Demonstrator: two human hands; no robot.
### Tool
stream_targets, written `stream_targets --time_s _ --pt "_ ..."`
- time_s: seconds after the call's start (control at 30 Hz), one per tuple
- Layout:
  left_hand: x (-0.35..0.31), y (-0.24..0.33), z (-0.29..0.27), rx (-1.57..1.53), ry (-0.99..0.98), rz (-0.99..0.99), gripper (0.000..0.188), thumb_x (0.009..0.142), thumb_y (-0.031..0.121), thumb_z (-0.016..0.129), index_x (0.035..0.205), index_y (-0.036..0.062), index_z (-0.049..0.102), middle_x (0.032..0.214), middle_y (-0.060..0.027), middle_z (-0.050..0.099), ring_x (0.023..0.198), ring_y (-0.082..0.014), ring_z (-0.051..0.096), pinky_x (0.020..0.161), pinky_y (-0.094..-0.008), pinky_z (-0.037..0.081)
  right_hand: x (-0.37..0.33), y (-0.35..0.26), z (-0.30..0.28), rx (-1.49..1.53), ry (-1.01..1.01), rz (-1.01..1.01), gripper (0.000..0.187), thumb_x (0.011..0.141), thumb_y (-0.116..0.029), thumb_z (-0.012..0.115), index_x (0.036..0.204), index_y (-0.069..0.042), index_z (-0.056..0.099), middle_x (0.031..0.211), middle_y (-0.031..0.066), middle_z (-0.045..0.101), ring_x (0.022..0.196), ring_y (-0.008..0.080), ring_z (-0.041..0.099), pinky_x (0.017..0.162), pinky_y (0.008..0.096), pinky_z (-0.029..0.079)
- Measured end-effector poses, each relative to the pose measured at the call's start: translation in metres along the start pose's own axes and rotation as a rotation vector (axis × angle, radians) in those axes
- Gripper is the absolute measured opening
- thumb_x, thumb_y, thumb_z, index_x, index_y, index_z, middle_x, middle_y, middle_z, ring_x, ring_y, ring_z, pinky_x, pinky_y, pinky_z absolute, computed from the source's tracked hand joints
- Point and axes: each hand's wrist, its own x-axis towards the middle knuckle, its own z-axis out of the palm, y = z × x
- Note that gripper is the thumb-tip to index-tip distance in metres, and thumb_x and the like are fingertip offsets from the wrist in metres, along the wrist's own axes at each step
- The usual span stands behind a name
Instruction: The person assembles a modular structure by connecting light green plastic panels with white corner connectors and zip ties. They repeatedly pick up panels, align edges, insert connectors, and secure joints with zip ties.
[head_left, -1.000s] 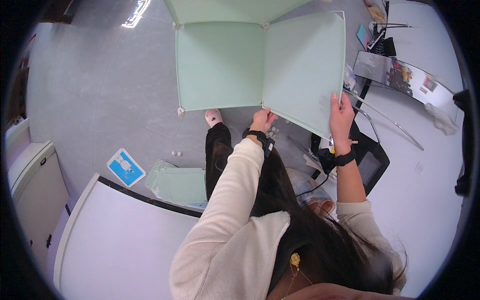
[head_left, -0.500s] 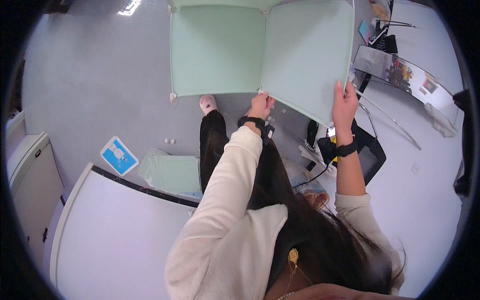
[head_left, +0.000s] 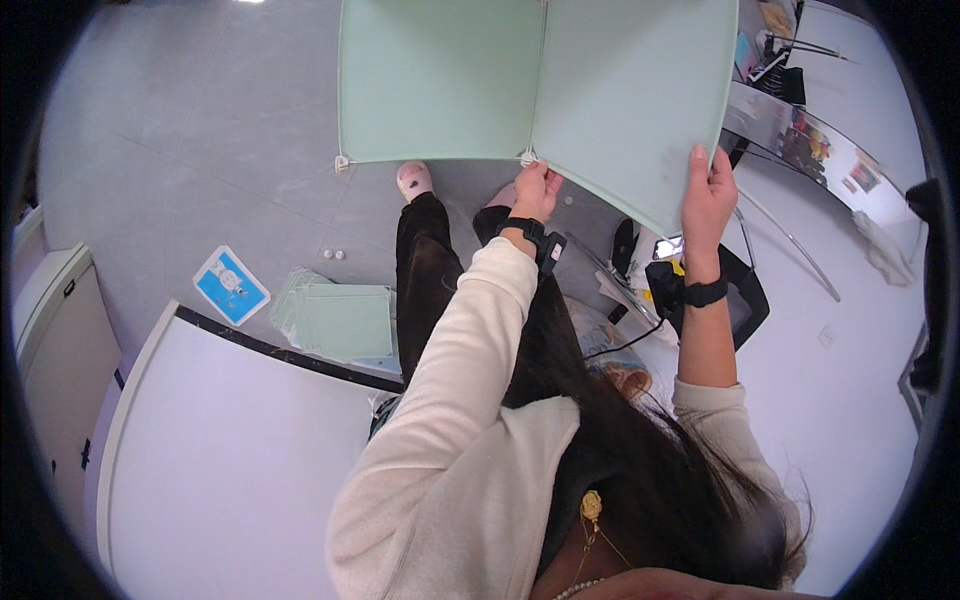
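Observation:
Two pale green panels, a left panel [head_left: 440, 80] and a right panel [head_left: 630, 100], meet at an angle at the top of the view. A white corner connector [head_left: 527, 158] sits where their near corners join. Another white connector [head_left: 342, 163] is on the left panel's outer near corner. My left hand [head_left: 537, 192] is closed, pinching the right panel's near edge beside the middle connector. My right hand [head_left: 706, 215] grips that panel's outer edge near its free corner, thumb and fingers on either side. The panels' far edges run out of view.
A stack of pale green panels [head_left: 345, 325] lies on the floor beside my leg, with a blue-and-white card [head_left: 232, 285] to its left. Small white connectors [head_left: 333, 254] lie beyond. A white table [head_left: 240, 450] stands at lower left; a black frame [head_left: 750, 305] is right of my legs.
The joined panels have risen in the view and shifted slightly right, with both hands moving along. Each hand keeps its grip at about the same place.

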Motion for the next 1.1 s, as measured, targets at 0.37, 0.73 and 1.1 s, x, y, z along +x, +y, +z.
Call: stream_targets --time_s 0.37,0.73,1.1 --pt "-0.003 -0.004 0.005 -0.015 -0.002 -0.048 0.011 0.094 0.007 0.046 0.104 0.004 0.051 0.095 -0.005 0.058 0.085 -0.0174 0.059 0.079 -0.0346 0.053 0.011 -0.006 -0.005 -0.048 -0.042 0.001 0.03 0.095 -0.024 0.053 0.11 0.001 0.059 0.084 0.0021 0.063 0.072 0.0044 0.054 0.066 0.0196 0.044" --pt "0.0 -0.006 -0.003 -0.055 -0.046 -0.006 0.011 0.095 0.007 0.045 0.102 0.0044 0.053 0.096 -0.0045 0.058 0.087 -0.016 0.058 0.079 -0.0322 0.053 0.004 -0.008 0.002 -0.028 -0.025 -0.09 0.026 0.095 -0.022 0.053 0.1 0.003 0.058 0.07 -0.0007 0.052 0.064 0.0043 0.041 0.056 0.0214 0.035" --pt "0.003 -0.002 -0.001 -0.035 0.039 -0.023 0.013 0.093 0.003 0.046 0.105 0.0005 0.052 0.101 -0.0089 0.059 0.091 -0.0204 0.06 0.081 -0.0328 0.055 0.002 -0.018 0.008 -0.1 0.01 -0.112 0.028 0.095 -0.023 0.052 0.1 0.003 0.057 0.07 0.0029 0.055 0.065 0.0058 0.043 0.056 0.0232 0.038"
